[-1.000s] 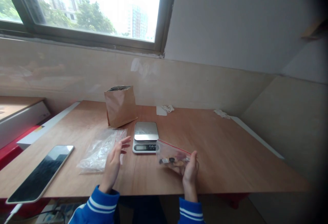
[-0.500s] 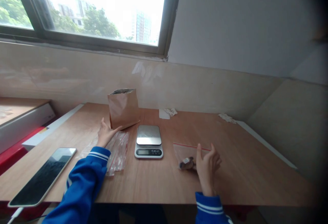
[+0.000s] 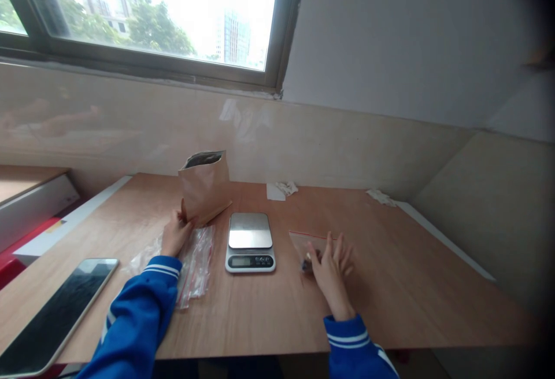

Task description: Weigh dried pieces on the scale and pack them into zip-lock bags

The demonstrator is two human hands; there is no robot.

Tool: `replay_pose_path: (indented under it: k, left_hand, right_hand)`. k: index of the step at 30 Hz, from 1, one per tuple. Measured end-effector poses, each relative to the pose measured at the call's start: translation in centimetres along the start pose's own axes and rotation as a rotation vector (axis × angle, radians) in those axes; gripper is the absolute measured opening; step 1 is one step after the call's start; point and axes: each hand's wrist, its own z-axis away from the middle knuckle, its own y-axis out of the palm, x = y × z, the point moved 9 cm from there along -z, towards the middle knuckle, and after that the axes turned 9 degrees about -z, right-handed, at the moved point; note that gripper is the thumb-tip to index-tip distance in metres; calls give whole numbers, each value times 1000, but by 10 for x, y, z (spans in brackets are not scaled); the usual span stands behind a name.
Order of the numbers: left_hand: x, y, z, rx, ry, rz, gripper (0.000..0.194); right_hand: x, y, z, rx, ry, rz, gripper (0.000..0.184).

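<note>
A brown paper bag (image 3: 206, 185) stands at the back left with its top gaping. At its lower left edge, my left hand (image 3: 177, 234) has its fingers closed on the paper. Under and beside that wrist lies a pile of clear zip bags (image 3: 197, 269). My right hand (image 3: 332, 269) hovers at a clear zip bag with a red seal line (image 3: 297, 240), its fingers spread. Small dark pieces (image 3: 307, 263) inside that bag are partly covered by the hand; their kind is unclear. Between both hands sits a kitchen scale (image 3: 250, 239) with a bare metal plate.
A phone (image 3: 60, 309) lies at the left of the wooden table (image 3: 277, 315). White paper and a crumpled tissue (image 3: 286, 188) are by the wall, with another tissue (image 3: 381, 197) at the back right. A window (image 3: 165, 14) is above.
My left hand has closed on the paper bag's edge, and the bag has tilted slightly. My right hand has moved left over the filled zip bag, fingers spreading. The view has shifted slightly.
</note>
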Motion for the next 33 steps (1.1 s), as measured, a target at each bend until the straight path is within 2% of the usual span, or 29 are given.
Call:
replay_pose_path:
  k: [3,6,9,16,18,21,25,29,31,33]
  left_hand:
    - [0,3,-1,11,9,15,49]
    - [-5,4,1,12,38,-31,50]
    - [-13,4,4,7,89,-107,52]
    - [-18,2,6,12,105,-104,50]
    - [-17,1,7,20,91,-83,51]
    - [-20,-1,11,26,89,-28,53]
    - [-30,-7,19,20,142,72,52]
    - [-37,-10,23,27,194,116,51]
    - [-38,-10,24,25,207,110,47]
    - [-40,-11,24,15,221,111,44]
  right_hand:
    - [11,-7,18,-66,-35,20,76]
    - [17,3,43,-50,-52,20,72]
    - [19,16,46,8,-87,19,69]
    - [20,50,-22,317,-149,96,54]
    - [22,58,-39,324,-168,151,47]
    - [19,61,-59,233,-113,201,41]
    - [13,56,-73,136,-30,204,49]
    - [20,43,-76,116,39,86,70]
    - [42,26,-67,79,-28,-87,66]
    - [82,-4,-47,-12,-242,-347,51]
